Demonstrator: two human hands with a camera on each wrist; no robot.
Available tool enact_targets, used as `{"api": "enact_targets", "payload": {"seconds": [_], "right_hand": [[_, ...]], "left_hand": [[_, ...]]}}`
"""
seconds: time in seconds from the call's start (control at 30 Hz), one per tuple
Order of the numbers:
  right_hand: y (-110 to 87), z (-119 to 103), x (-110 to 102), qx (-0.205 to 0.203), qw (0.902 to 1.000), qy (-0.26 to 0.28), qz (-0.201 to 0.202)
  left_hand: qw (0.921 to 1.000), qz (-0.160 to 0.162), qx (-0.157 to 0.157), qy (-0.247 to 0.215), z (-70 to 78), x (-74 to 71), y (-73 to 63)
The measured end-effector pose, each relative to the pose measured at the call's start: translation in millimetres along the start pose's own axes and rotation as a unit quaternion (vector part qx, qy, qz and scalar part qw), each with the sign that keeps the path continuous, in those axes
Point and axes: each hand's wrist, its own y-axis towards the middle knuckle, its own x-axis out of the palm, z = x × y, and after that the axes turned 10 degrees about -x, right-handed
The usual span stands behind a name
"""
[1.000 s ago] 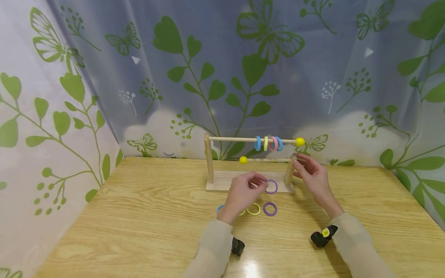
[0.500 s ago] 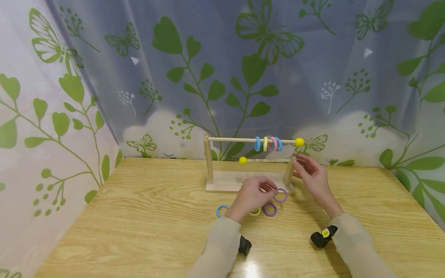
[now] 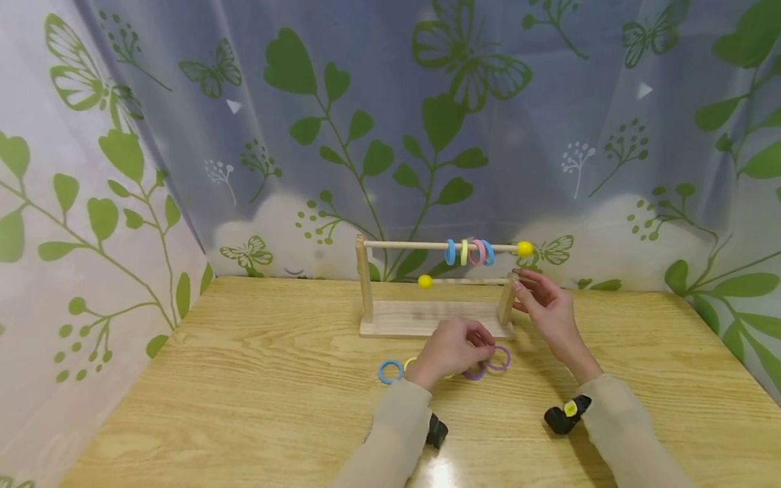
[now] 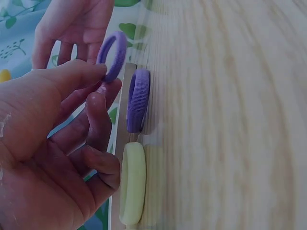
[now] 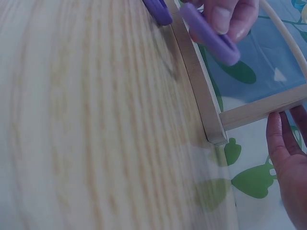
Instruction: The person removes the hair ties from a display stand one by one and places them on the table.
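My left hand [image 3: 454,349] pinches a purple ring [image 4: 122,53] between thumb and fingertips, low over the table in front of the wooden stand [image 3: 403,328]. A second purple ring [image 4: 139,101] lies on the table just beneath that hand, beside a pale yellow ring [image 4: 136,184]. My right hand [image 3: 547,312] holds the stand's short right post [image 5: 259,111] near its top, thumb in front and fingers behind. From this post a rod with a yellow ball [image 3: 424,281] points left, bare of rings.
On the upper rod [image 3: 405,245] hang several blue, yellow and pink rings, with a yellow ball [image 3: 525,249] at its end. A blue ring [image 3: 381,371] and a partly covered yellow ring [image 3: 407,366] lie left of my left hand. A patterned curtain [image 3: 244,224] stands behind the table.
My left hand has moved right and toward the table's front with the purple ring, from in front of the stand's base to over the lying rings. My right hand stays at the post.
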Motion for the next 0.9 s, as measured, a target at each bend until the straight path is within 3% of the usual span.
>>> {"api": "enact_targets", "payload": {"seconds": [0.9], "right_hand": [[-0.8,-1.0,1.5,0.002,1.0000,-0.006,-0.001]], "left_hand": [[0.9961,-0.012,-0.009,0.087,1.3,-1.6,-1.8]]}}
